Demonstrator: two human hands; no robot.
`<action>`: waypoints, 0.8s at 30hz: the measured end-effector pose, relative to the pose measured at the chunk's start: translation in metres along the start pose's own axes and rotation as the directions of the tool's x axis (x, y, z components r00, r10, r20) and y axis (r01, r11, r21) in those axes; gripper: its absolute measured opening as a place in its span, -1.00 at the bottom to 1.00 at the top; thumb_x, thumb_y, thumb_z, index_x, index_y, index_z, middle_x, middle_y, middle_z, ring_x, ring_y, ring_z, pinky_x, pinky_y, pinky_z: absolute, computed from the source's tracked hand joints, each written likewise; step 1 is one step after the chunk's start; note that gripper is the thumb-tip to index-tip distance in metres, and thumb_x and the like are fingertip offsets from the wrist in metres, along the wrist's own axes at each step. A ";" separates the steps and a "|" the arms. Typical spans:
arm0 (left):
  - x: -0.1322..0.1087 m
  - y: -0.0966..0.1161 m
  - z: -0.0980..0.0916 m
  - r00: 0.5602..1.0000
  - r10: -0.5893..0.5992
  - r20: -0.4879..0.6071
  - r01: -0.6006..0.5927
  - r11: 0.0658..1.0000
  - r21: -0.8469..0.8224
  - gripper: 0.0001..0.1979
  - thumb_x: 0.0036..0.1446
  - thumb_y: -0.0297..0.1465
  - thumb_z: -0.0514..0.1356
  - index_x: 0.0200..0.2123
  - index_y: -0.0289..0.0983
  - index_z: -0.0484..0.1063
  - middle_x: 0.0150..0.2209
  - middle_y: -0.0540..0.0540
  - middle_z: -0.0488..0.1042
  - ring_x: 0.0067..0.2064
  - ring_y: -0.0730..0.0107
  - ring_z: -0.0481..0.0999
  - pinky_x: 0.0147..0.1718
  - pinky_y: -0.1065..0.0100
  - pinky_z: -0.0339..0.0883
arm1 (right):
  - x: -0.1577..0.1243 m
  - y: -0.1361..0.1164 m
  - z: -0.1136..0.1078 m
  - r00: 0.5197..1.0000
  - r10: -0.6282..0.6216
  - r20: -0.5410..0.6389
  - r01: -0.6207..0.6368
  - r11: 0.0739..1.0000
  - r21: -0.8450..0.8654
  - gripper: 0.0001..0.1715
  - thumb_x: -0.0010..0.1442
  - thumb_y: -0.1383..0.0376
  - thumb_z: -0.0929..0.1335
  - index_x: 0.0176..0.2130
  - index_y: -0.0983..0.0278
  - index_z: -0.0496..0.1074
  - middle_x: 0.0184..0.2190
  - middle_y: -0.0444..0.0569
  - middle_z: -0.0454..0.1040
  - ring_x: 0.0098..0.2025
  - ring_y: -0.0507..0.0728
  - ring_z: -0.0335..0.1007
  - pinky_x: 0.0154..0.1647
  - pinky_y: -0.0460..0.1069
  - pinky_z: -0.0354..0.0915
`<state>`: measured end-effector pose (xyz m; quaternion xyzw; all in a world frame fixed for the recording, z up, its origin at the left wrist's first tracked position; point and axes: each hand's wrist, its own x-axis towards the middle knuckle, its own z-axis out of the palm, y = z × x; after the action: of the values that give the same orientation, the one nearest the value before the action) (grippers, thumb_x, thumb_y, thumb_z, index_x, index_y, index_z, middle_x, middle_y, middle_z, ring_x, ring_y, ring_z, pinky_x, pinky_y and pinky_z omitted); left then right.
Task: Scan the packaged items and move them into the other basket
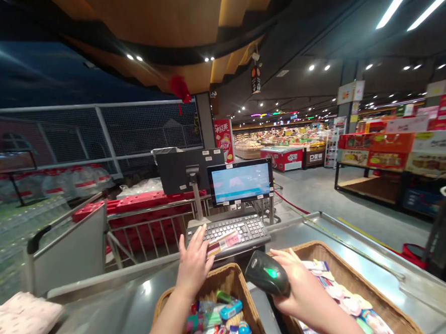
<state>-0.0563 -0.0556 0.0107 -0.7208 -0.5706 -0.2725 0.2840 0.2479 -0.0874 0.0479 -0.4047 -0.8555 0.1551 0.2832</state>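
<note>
My left hand [194, 257] reaches over the near left of a black keyboard [255, 225]. It pinches one end of a small flat packet [227, 241] with pink and yellow print, which lies across the keys from this view. Its exact kind is too small to tell. My right hand [293, 273] is closed round a black barcode scanner [265, 274] with a green light glowing on top. Below my left hand, a wicker basket [250, 306] holds small packaged goods, among them a blue-capped item [244, 332]. My right hand is above a second wicker basket [369, 279] of bright packets.
A lit touchscreen monitor [241, 182] stands behind the keyboard, beside a dark display back [176, 172]. The metal counter [122, 314] carries a pink patterned purse [24, 325] at left. A metal railing [151, 227] runs behind. Stacked gift boxes [391, 144] stand at right.
</note>
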 end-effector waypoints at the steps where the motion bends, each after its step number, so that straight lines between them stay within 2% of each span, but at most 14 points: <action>1: -0.002 -0.002 -0.001 1.000 -0.005 0.004 0.005 1.000 0.000 -0.85 0.16 -0.44 0.16 -0.19 -0.20 0.47 0.32 -0.24 0.26 0.29 0.04 0.32 0.36 -0.22 -0.37 | 0.000 -0.002 0.001 1.000 0.003 0.001 -0.003 1.000 -0.001 -0.35 -0.19 0.45 0.31 -0.06 0.19 0.53 -0.02 0.07 0.58 0.27 0.40 0.26 0.37 0.40 -0.04; 7: -0.015 -0.011 -0.004 1.000 -0.014 0.027 0.014 1.000 0.003 -0.85 0.17 -0.45 0.15 -0.19 -0.21 0.46 0.34 -0.23 0.23 0.31 0.05 0.30 0.37 -0.21 -0.40 | 0.003 -0.015 0.004 0.999 0.006 0.039 -0.006 1.000 -0.006 -0.50 -0.14 0.42 0.32 -0.16 0.18 0.56 -0.07 0.04 0.59 0.25 0.38 0.30 0.37 0.36 -0.03; 13: -0.033 -0.021 -0.003 0.999 -0.027 0.042 0.026 1.000 0.012 -0.87 0.15 -0.44 0.16 -0.22 -0.22 0.46 0.32 -0.25 0.27 0.29 0.02 0.32 0.35 -0.25 -0.38 | 0.001 -0.017 0.016 0.998 0.005 0.058 -0.005 1.000 0.012 -0.42 -0.17 0.44 0.32 -0.11 0.19 0.56 -0.02 0.07 0.58 0.27 0.40 0.26 0.39 0.38 -0.14; 19: -0.066 -0.032 0.001 0.983 -0.052 0.175 0.046 0.998 0.042 -0.86 0.11 -0.47 0.16 -0.23 -0.22 0.44 0.36 -0.25 0.18 0.34 0.01 0.24 0.34 -0.29 -0.38 | 0.001 -0.021 0.026 0.997 0.016 0.079 -0.019 0.999 0.034 -0.45 -0.19 0.42 0.33 -0.14 0.18 0.56 -0.05 0.06 0.59 0.26 0.42 0.26 0.38 0.38 -0.14; 24: -0.100 -0.042 0.008 0.948 -0.104 0.302 0.094 0.994 0.047 -0.84 0.12 -0.45 0.14 -0.21 -0.21 0.46 0.37 -0.25 0.16 0.36 -0.03 0.19 0.31 -0.36 -0.27 | 0.001 -0.023 0.036 0.995 0.007 0.098 -0.011 0.999 0.038 -0.49 -0.15 0.39 0.35 -0.14 0.18 0.57 -0.04 0.07 0.58 0.25 0.42 0.28 0.38 0.40 -0.12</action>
<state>-0.1165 -0.1088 -0.0621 -0.7199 -0.6472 -0.1631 0.1905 0.2117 -0.1018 0.0310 -0.3950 -0.8634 0.1923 0.2480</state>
